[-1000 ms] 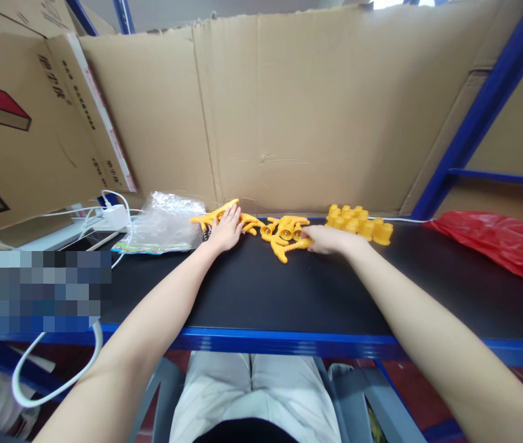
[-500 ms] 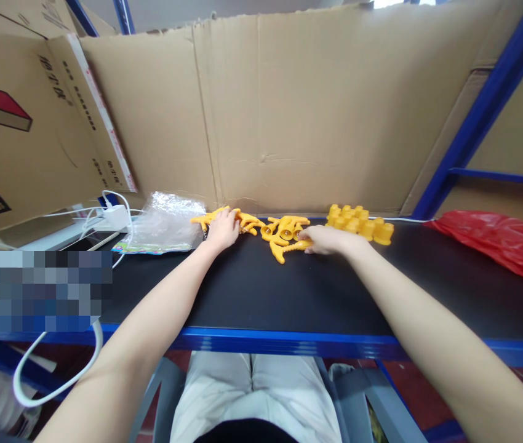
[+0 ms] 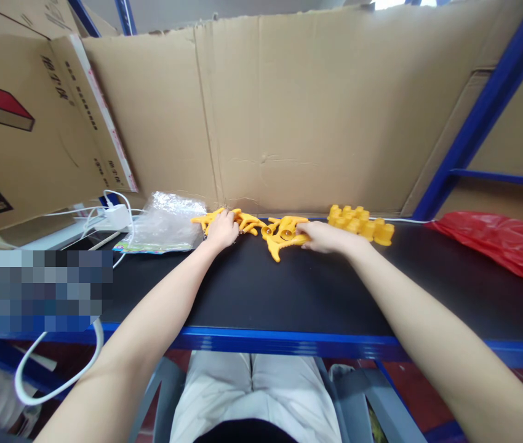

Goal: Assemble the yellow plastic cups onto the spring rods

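Note:
My right hand [image 3: 322,237] is closed on the near end of a yellow plastic piece with a forked, tail-like end [image 3: 275,246] pointing left. Just behind it lie more yellow pieces with round cup-like openings [image 3: 288,227], partly covered by it. Over to the left, my left hand [image 3: 223,229] lies on a pile of yellow branched plastic pieces [image 3: 248,223], its fingers curled down over them. Its fingertips are partly hidden, and small metallic bits show beside them. Several yellow cup-shaped pieces [image 3: 367,227] stand in rows beyond my right wrist.
A clear plastic bag [image 3: 167,221] with a coloured edge lies left of the pile. Further left are a white charger [image 3: 116,216] and cables. A red plastic bag [image 3: 496,243] covers the right end of the black tabletop [image 3: 261,301]. Cardboard [image 3: 298,117] walls the back.
The forked yellow piece in my right hand has shifted slightly up and left, now covering more of the pieces behind it. My left hand has stayed nearly still.

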`<state>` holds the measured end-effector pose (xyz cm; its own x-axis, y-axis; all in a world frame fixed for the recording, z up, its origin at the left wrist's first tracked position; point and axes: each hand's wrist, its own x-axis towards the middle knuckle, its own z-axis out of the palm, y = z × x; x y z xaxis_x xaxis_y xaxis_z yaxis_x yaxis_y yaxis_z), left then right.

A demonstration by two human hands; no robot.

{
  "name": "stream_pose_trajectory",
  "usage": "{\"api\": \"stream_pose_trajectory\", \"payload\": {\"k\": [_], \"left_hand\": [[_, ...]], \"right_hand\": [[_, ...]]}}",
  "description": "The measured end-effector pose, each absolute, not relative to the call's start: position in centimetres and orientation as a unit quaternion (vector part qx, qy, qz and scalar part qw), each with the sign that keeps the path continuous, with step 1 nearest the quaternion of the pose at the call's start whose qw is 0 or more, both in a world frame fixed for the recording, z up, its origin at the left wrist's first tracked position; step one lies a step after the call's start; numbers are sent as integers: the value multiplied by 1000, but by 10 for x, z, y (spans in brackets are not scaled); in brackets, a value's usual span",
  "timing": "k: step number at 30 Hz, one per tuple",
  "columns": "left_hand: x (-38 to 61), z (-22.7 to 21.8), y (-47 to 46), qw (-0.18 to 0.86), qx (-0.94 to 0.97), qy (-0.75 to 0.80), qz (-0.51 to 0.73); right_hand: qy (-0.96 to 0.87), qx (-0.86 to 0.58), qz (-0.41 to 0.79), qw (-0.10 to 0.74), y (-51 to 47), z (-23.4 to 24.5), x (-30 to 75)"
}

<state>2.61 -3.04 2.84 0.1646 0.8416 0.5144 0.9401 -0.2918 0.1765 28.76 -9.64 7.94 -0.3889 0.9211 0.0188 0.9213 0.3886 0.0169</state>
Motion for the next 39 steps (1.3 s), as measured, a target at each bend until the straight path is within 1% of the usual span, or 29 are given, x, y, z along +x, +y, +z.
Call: {"api": "stream_pose_trajectory", "payload": {"k": [3, 6, 10, 14, 17, 19, 24, 28, 32, 36, 39], "left_hand": [[26, 27, -30, 109, -744, -603, -264], [29, 32, -36, 151, -742, -593, -273], [44, 47, -56, 198, -773, -512, -318], [65, 57, -81, 187, -833, -437, -284], [73, 58, -90, 184, -843, -439, -251], [73, 58, -90, 182, -836, -452, -254], [69, 58, -85, 185, -821, -471, -264], [72, 59, -88, 181, -826, -473, -248], [77, 60, -92, 173, -823, -474, -260], [76, 60, -93, 168, -821, -474, -272], [75, 59, -91, 172, -819, -475, -272]], "right_hand": [[-835, -549, -11, 29, -97, 79, 287], [-840, -540, -14, 60, -98, 79, 285], [-847, -524, -24, 86, -99, 79, 285], [-853, -497, -61, 147, -98, 79, 285], [-858, -459, -106, 206, -98, 81, 284], [-864, -435, -120, 225, -99, 81, 281], [-862, -446, -107, 213, -99, 76, 271], [-851, -473, -136, 183, -100, 74, 269], [-841, -473, -170, 199, -103, 77, 270], [-839, -478, -148, 212, -103, 78, 272], [-854, -469, -121, 189, -101, 76, 271]]}}
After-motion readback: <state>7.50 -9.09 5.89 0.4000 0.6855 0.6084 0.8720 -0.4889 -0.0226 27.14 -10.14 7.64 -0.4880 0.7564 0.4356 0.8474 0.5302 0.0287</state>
